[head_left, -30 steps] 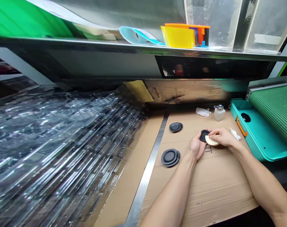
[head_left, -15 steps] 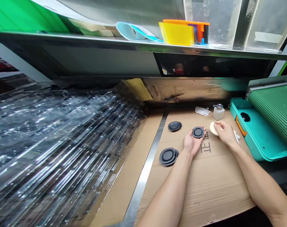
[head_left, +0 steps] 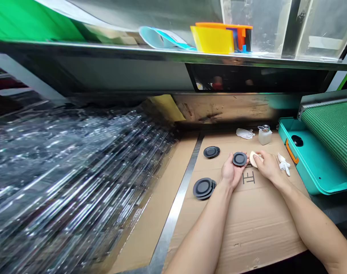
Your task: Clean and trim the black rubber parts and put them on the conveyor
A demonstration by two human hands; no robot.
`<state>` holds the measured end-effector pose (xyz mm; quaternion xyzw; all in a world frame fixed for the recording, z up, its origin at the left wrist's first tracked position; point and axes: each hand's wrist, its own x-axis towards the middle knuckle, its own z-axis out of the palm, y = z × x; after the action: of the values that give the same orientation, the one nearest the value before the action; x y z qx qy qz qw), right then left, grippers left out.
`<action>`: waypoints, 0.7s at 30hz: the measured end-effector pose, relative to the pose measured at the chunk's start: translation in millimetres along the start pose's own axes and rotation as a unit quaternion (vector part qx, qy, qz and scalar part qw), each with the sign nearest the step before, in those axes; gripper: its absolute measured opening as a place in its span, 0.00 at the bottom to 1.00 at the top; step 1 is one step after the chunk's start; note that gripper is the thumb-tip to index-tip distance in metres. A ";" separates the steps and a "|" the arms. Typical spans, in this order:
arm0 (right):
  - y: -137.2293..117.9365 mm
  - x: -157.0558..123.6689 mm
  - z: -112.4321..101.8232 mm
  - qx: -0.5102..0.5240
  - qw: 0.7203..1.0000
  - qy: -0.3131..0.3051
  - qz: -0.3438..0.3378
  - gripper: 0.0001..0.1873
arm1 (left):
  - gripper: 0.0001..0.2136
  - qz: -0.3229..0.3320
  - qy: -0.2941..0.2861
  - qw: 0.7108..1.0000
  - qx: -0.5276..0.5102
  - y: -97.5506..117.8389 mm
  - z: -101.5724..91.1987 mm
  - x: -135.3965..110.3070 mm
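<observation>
A round black disc with a raised ring (head_left: 239,159) rests in my left hand (head_left: 231,171), its fingers curled around the edge. My right hand (head_left: 267,164) pinches a cream-coloured round pad (head_left: 253,159), close to the disc's right side; whether the two touch I cannot tell. On the cardboard to the left lie two small piles of similar black discs, a far pile (head_left: 211,152) and a near pile (head_left: 203,188). Beyond my right hand stands a small white bottle with a metal top (head_left: 265,135).
Clear plastic trays (head_left: 84,179) are heaped on the left. A teal bin (head_left: 316,167) holding a black round part (head_left: 297,140) sits at right under a green conveyor belt (head_left: 333,121). Crumpled white pieces lie near the bottle (head_left: 245,133) and the bin (head_left: 283,164). A metal shelf (head_left: 162,53) crosses above.
My right hand has moved left with the cream pad, closer to the black disc. A white crumpled piece behind that hand is now uncovered. My left hand stays nearly still.
</observation>
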<state>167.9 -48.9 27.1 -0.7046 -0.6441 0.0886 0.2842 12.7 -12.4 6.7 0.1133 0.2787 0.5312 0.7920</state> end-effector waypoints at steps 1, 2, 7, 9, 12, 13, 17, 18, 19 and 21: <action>-2.1 -2.2 -4.8 -0.023 0.999 -0.018 -0.019 0.17 | 0.16 -0.005 0.006 1.000 -0.017 3.2 -0.4 0.4; -4.0 -4.1 -10.4 -0.054 0.998 -0.023 -0.036 0.19 | 0.16 -0.013 0.011 0.999 -0.035 6.0 -0.6 0.4; 4.4 -3.5 -45.7 -0.242 0.969 0.029 0.036 0.23 | 0.19 -0.066 0.035 0.992 -0.097 14.0 2.1 -3.9; 14.7 -0.2 -55.6 -0.275 0.956 -0.009 0.100 0.22 | 0.21 -0.085 0.039 0.989 -0.112 15.1 4.2 -5.6; 27.4 4.4 -58.3 -0.279 0.947 -0.091 0.133 0.17 | 0.23 -0.092 0.045 0.987 -0.121 15.7 6.2 -6.0; 29.6 5.6 -56.4 -0.277 0.946 -0.113 0.123 0.16 | 0.23 -0.091 0.045 0.987 -0.121 15.6 6.3 -5.7; 28.1 8.2 -44.2 -0.251 0.956 -0.143 0.047 0.18 | 0.23 -0.084 0.044 0.989 -0.116 13.8 5.4 -4.0; 26.3 8.3 -41.6 -0.242 0.960 -0.136 0.037 0.19 | 0.23 -0.083 0.045 0.989 -0.116 13.4 5.2 -3.7; 24.4 8.1 -39.7 -0.237 0.962 -0.128 0.034 0.18 | 0.23 -0.082 0.045 0.989 -0.116 13.0 5.0 -3.4; 22.0 7.3 -37.8 -0.240 0.963 -0.116 0.044 0.16 | 0.23 -0.083 0.045 0.988 -0.121 12.8 4.8 -3.3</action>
<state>206.4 -53.0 48.6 -0.7647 -0.6434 0.0252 0.0257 4.5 -9.6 17.7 -0.0303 0.2562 0.4983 0.8277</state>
